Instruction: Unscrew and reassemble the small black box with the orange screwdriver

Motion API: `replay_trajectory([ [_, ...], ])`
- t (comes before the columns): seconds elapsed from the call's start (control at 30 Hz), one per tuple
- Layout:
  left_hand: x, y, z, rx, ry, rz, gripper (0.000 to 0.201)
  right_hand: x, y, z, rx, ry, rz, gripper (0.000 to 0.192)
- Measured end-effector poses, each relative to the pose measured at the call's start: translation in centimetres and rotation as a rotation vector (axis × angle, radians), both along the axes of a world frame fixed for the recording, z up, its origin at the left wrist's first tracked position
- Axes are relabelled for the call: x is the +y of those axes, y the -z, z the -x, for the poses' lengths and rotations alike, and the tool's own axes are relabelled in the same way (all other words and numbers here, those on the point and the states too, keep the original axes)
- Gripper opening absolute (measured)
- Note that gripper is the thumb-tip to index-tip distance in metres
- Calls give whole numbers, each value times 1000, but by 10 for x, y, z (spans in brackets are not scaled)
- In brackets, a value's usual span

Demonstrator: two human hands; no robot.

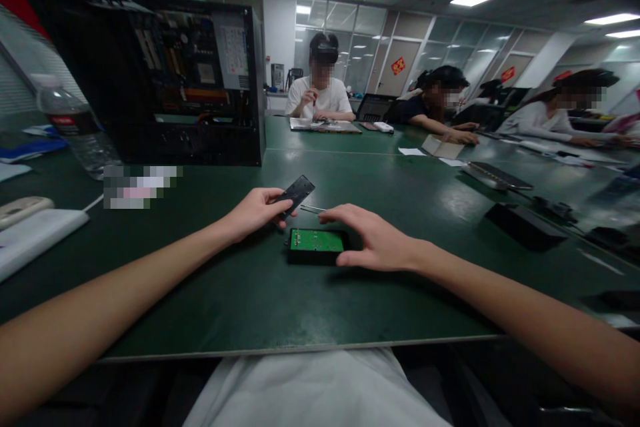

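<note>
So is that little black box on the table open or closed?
Open. The black box shows its bare green circuit board on top, and the left hand holds a black cover lifted away.

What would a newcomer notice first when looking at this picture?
At the centre, the left hand holds a small black cover above the green table, while the right hand rests on a black case with a green circuit board. Behind, at left, stands an open computer tower.
</note>
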State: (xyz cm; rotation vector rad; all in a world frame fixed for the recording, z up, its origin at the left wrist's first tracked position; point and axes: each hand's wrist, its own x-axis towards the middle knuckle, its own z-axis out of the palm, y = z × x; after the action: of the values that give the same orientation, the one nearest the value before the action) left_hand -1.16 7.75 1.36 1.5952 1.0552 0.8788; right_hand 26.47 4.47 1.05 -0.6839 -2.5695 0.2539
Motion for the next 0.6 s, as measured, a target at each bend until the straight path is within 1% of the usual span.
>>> replay_trajectory([
  [0.07, -3, 2, -5, 30, 25, -59, 34, -12, 1, 13, -44, -4, 31, 62],
  [0.13, -5, 4, -7, 48, 36, -90, 35, -17, 0, 19, -42, -2, 48, 54],
  [0.2, -5, 5, -6, 59, 30, -98, 37, -12, -5, 12, 7, 20, 54, 53],
  [0.27, -5, 5, -5, 65, 21, -97, 39, 6, -15, -9, 83, 110, 36, 54],
  [0.3, -5, 5, -4, 67, 16, -100, 40, 19, -22, -25, 114, 188, 20, 54],
  [0.33, -5, 4, -4, 71, 14, -103, 40, 33, -30, -45, 134, 297, -10, 55],
  [0.37, -6, 4, -4, 77, 11, -108, 39, 47, -38, -67, 125, 437, -45, 56],
  [0.4, -7, 4, -5, 86, 10, -114, 38, 60, -46, -90, 86, 598, -79, 59],
  [0.43, -7, 4, -5, 97, 9, -121, 37, 72, -52, -114, 11, 791, -119, 59],
  [0.47, -8, 3, -6, 110, 8, -130, 36, 81, -56, -138, -112, 985, -140, 59],
  [0.53, -9, 3, -6, 137, 20, -154, 35, 91, -58, -183, -198, 1201, -106, 58],
  [0.6, -10, 3, -6, 157, 32, -171, 36, 93, -52, -219, -260, 1351, -24, 52],
])
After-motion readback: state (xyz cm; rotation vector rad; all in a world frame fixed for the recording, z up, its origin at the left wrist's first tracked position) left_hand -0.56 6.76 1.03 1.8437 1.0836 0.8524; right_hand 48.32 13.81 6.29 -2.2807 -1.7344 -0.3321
